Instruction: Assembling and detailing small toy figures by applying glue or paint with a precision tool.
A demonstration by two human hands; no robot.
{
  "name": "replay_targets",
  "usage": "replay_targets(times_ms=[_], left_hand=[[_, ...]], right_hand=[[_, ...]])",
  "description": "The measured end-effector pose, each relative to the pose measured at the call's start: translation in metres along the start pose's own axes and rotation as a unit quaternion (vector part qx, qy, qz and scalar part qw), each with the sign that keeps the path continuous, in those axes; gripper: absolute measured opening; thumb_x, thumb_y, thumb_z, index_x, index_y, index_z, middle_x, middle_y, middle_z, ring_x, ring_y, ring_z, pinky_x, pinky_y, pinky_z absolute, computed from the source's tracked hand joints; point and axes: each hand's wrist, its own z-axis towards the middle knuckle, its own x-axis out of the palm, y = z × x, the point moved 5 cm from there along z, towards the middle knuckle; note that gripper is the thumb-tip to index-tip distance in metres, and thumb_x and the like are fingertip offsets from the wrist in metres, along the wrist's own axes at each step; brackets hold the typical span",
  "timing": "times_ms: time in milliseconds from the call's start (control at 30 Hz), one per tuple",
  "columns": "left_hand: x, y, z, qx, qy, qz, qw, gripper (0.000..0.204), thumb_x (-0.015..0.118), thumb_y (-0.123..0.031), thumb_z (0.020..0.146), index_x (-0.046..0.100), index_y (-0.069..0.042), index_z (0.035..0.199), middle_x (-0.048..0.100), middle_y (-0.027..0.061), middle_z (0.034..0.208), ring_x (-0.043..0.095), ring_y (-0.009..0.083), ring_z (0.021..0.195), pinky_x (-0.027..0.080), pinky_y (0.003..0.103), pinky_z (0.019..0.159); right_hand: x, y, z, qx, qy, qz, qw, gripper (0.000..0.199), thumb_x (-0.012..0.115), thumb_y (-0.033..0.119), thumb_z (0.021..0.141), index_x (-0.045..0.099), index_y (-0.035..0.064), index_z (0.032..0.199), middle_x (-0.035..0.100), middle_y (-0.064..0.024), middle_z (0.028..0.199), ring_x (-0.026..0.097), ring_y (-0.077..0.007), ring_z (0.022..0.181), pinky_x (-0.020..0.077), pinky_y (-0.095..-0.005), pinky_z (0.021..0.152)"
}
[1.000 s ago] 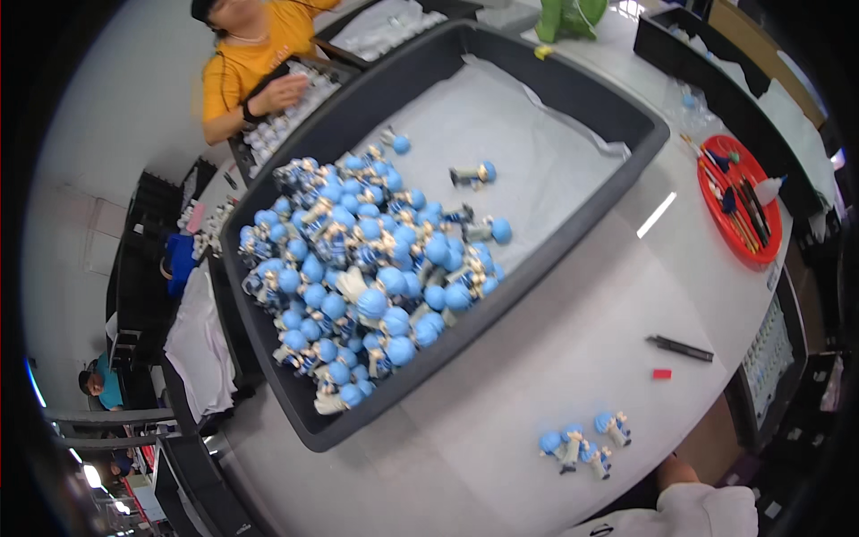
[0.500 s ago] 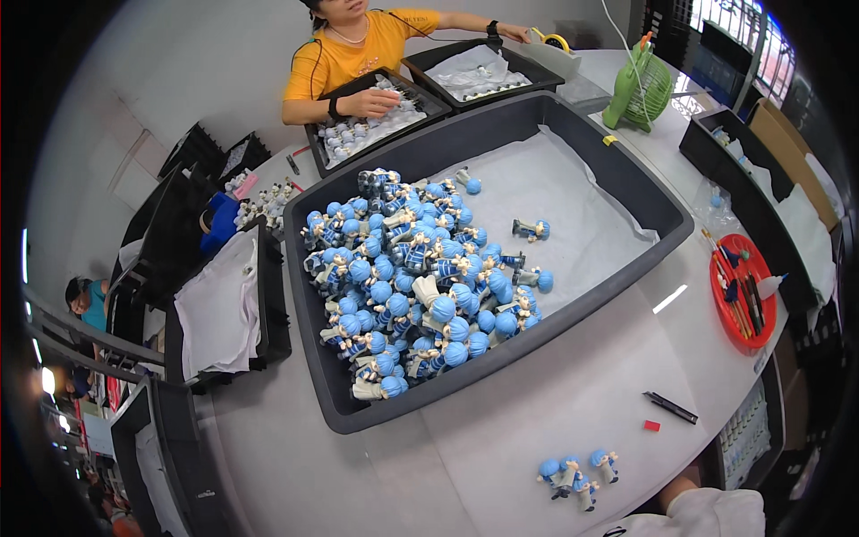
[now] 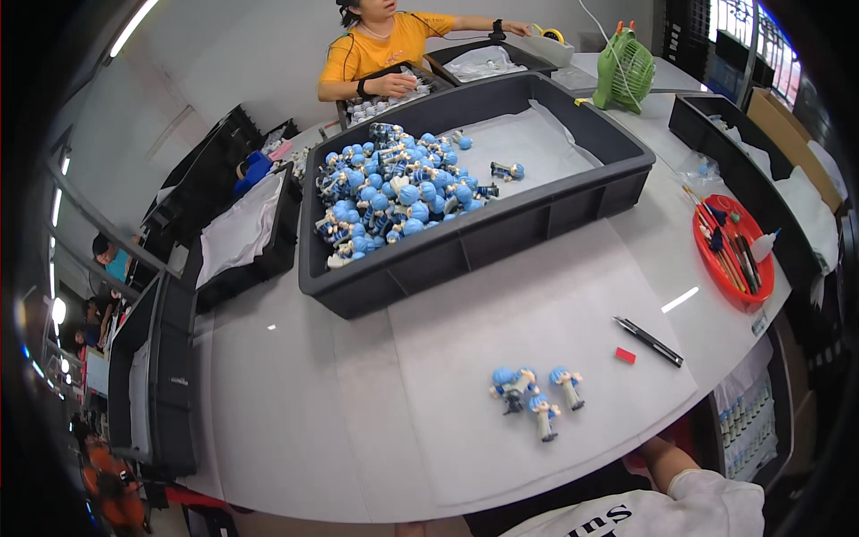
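Neither of my hands shows. Part of my right arm point(image 3: 667, 461), below a white sleeve, is at the table's near edge, and its hand is hidden. A small strip of skin shows at the lower edge, too little to tell what it is. Nearest to me on the white sheet lie several small blue-haired figurines: one point(image 3: 566, 387) is apart at the right, another point(image 3: 543, 417) lies closest to the edge, and a cluster point(image 3: 513, 385) touches at the left. Farther off, a large dark grey bin point(image 3: 483, 251) holds a heap of similar figurines point(image 3: 394, 192).
A black pen-like tool point(image 3: 648, 341) and a red block point(image 3: 625, 355) lie right of the figurines. A red basket point(image 3: 729, 286) holds brushes. A green fan point(image 3: 625, 72) stands at the back. Across the table, a co-worker in an orange shirt point(image 3: 385, 49) touches a tray. Dark bins point(image 3: 170, 385) stand left.
My view has tilted, so the bin appears higher and the near table edge shows more. The figurines by me appear unmoved on the sheet; the co-worker's hand stays at the tray.
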Motion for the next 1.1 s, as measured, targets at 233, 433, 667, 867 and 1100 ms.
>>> replay_targets(times_ms=[233,433,667,867,1100], left_hand=[[-0.002,-0.140,-0.083,0.301,-0.108,-0.345,0.882,0.013,0.050,-0.006,0.086,0.051,-0.001,0.098,0.055,0.0077,0.086,0.053,0.0135,0.076,0.045,0.026,0.070],[-0.039,-0.227,-0.074,0.369,-0.104,-0.471,0.794,0.013,0.052,-0.011,0.086,0.053,-0.001,0.095,0.057,0.0076,0.094,0.055,0.0115,0.078,0.047,0.026,0.078],[-0.012,-0.241,-0.060,0.358,-0.071,-0.435,0.823,0.012,0.053,-0.011,0.086,0.054,-0.002,0.094,0.057,0.0079,0.093,0.055,0.0112,0.076,0.048,0.026,0.076],[0.021,-0.224,-0.052,0.344,-0.056,-0.343,0.873,0.011,0.052,-0.010,0.086,0.054,-0.001,0.093,0.058,0.0079,0.088,0.055,0.0103,0.070,0.049,0.025,0.071],[0.143,-0.238,-0.094,0.486,-0.033,0.080,0.870,0.004,0.057,-0.001,0.080,0.059,0.001,0.082,0.062,0.0076,0.077,0.056,0.0130,0.068,0.046,0.023,0.065]], right_hand=[[-0.033,0.015,0.008,-0.131,0.082,0.117,0.981,0.043,0.056,0.017,0.079,0.045,0.0077,0.119,0.049,-0.0171,0.115,0.046,-0.0292,0.108,0.0416,-0.0396,0.085],[-0.111,0.068,-0.019,-0.094,-0.007,0.403,0.910,0.021,0.056,0.004,0.074,0.058,0.0015,0.095,0.062,-0.0152,0.088,0.060,-0.0254,0.084,0.0468,-0.0315,0.074],[-0.220,0.104,-0.074,-0.039,-0.057,0.448,0.891,0.013,0.058,0.003,0.075,0.060,-0.0050,0.085,0.063,-0.0107,0.074,0.059,-0.0143,0.066,0.0471,-0.0246,0.058],[-0.322,0.190,-0.098,-0.181,0.035,0.650,0.738,0.013,0.058,0.007,0.076,0.062,-0.0020,0.084,0.061,-0.0065,0.068,0.057,-0.0094,0.060,0.0451,-0.0192,0.054],[-0.371,0.325,-0.065,-0.168,0.247,0.687,0.663,0.032,0.050,0.017,0.088,0.047,-0.0006,0.114,0.058,-0.0085,0.088,0.056,-0.0107,0.067,0.0473,-0.0225,0.057]])
